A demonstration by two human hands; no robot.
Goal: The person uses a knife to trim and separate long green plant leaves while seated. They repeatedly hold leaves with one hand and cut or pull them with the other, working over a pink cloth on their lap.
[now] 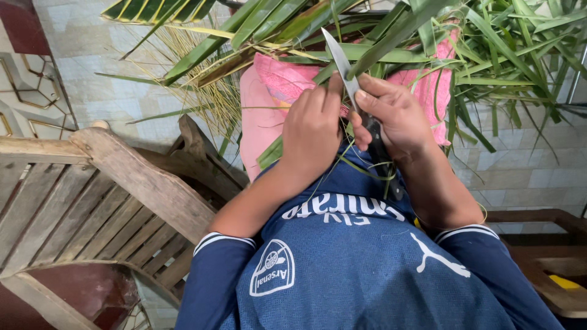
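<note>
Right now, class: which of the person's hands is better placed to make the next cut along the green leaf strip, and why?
The right hand, most likely: it grips the knife with the blade pointing up against the leaf strip. The left hand is closed on that strip, steadying it.

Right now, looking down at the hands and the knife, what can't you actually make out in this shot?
Head view only:
- Knife handle: wrapped by the right hand, so the grip is hidden.
- Left hand fingertips: curled away, so what they pinch is unclear.
- Palm leaves: cut off by the top edge.
- Pink cloth: mostly covered by leaves and hands.
- Wooden chair: cut off at the left edge.
</note>
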